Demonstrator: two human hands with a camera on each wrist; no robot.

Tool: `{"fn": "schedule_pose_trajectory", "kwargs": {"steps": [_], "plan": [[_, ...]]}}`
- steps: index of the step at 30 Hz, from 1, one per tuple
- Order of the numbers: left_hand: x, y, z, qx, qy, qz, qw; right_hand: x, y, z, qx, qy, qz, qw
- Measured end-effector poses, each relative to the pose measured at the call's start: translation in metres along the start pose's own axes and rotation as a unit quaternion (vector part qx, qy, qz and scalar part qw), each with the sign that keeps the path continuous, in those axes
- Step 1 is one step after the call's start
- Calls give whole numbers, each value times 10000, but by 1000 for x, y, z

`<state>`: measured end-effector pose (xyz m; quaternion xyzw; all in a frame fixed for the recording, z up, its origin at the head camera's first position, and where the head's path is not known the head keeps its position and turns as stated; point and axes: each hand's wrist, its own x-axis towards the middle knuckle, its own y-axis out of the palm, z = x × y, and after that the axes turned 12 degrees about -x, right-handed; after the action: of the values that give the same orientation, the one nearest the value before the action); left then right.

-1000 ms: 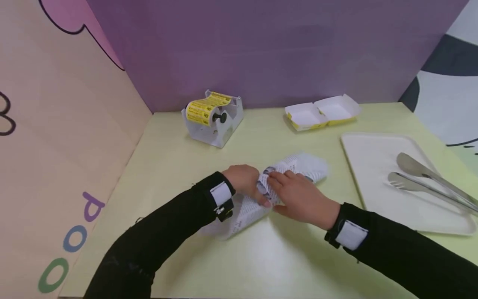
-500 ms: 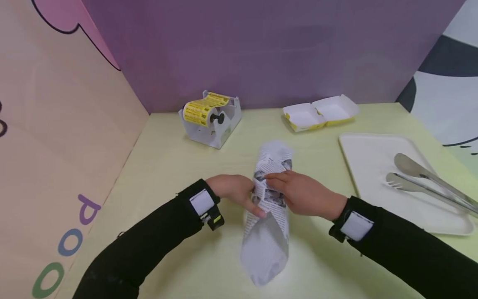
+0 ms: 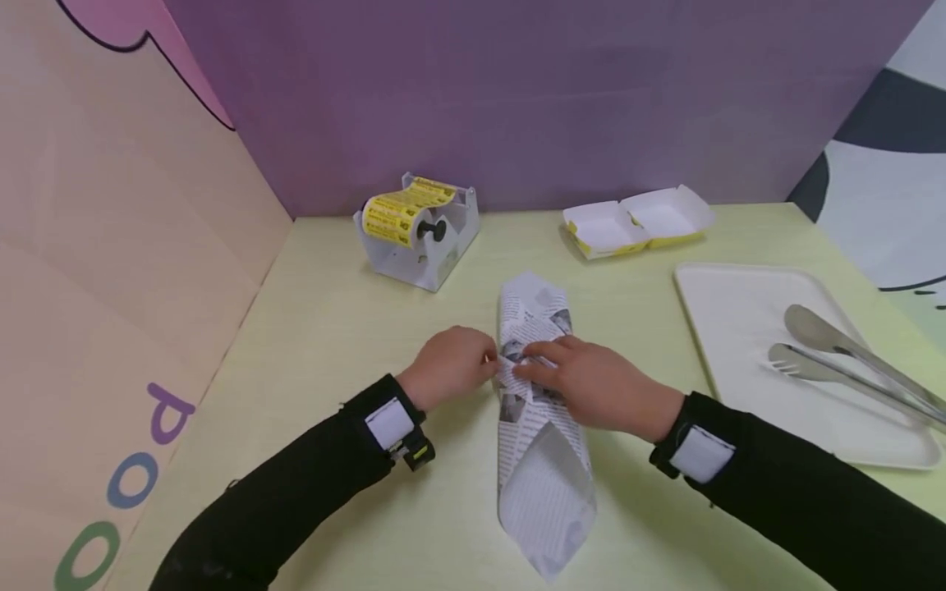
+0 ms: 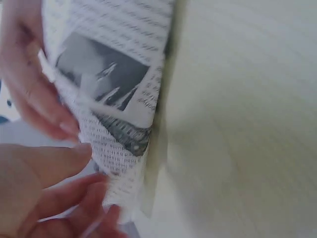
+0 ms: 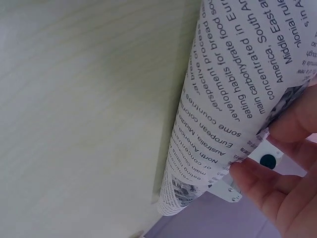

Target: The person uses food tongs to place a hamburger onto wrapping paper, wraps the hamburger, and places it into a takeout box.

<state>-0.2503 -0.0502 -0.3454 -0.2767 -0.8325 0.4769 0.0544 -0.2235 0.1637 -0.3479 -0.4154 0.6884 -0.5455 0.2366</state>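
A long bundle of newspaper-print wrapping paper (image 3: 543,476) lies lengthwise on the table, its pointed ends toward and away from me. What it contains is hidden. My left hand (image 3: 452,368) is at the bundle's left edge, fingers loosely bent; in the left wrist view the thumb (image 4: 74,156) lies against the paper (image 4: 119,99), with the other fingers blurred close by. From the right, my right hand (image 3: 602,384) rests on top, its fingertips pressing the folded paper near the middle. The right wrist view shows those fingers (image 5: 262,186) along the printed roll (image 5: 223,99).
A dispenser (image 3: 436,246) with a roll of yellow labels (image 3: 392,220) stands at the back left. An opened white-and-yellow carton (image 3: 639,222) sits at the back. On the right, a white tray (image 3: 724,328) carries metal utensils (image 3: 835,361), including a spoon and a fork.
The paper bundle has turned from lying diagonally to pointing lengthwise away from me. My left hand has drawn back to its left edge; my right hand stays on top.
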Motion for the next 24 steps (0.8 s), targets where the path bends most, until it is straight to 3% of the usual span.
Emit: {"fn": "schedule_pose_trajectory", "kwargs": {"steps": [2,4,7,14,17,21,24], "plan": [[-2,4,-4,23,259,-491,9985,-1,1,-1,-16,-36,-66,10000],[-4,8,-9,-62,521,-706,9961,-1,2,-1,7,-67,-171,9998],[-6,15,-12,-356,736,-811,9934,-1,4,-4,129,-122,-335,9993],[-6,20,-15,-660,785,-950,9902,0,5,-12,854,112,-424,9954],[-3,23,-19,-351,884,-1061,9898,1,3,-17,1474,492,-261,9875],[-1,29,-25,596,981,-1167,9865,3,1,-27,2436,1006,87,9646],[-1,34,-28,1155,1067,-1168,9806,9,0,-39,2927,1162,308,9486]]}}
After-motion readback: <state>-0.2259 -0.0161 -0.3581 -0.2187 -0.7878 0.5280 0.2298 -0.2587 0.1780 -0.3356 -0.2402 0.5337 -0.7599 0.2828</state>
